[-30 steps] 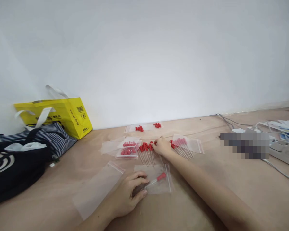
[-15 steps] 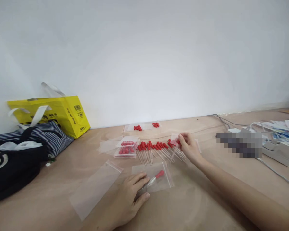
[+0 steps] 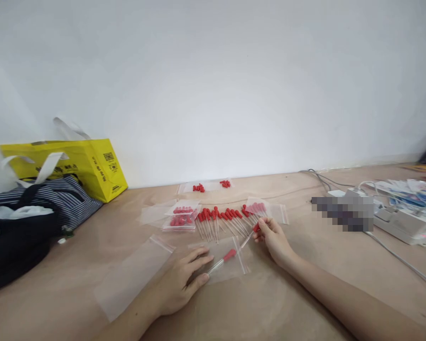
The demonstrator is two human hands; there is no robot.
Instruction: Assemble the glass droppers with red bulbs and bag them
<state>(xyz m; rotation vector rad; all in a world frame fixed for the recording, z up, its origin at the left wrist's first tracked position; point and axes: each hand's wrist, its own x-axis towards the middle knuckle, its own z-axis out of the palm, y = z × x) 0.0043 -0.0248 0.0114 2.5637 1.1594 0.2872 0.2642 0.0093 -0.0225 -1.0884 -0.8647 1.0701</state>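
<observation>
My right hand (image 3: 271, 238) pinches the red bulb of a glass dropper (image 3: 247, 239), its tip pointing down and left toward a clear zip bag (image 3: 239, 274). Inside or on that bag lies another red-bulbed dropper (image 3: 229, 255). My left hand (image 3: 186, 282) rests on the bag's left part with fingers apart, near this dropper's glass end. Behind the bag, several red-bulbed droppers (image 3: 230, 214) are spread in a row. Bags with red bulbs (image 3: 181, 220) lie to their left, and another such bag (image 3: 257, 207) lies to their right.
An unfilled clear bag (image 3: 135, 274) lies at left. More red bulbs (image 3: 199, 188) sit near the wall. At far left stand a yellow bag (image 3: 99, 175), a striped bag (image 3: 78, 203) and a black bag (image 3: 21, 246). Power strips (image 3: 399, 220) and cables are at right.
My right hand has moved down and toward me, now with a dropper in its fingers, off the right-hand row. The view has shifted slightly; my left hand remains on the bag.
</observation>
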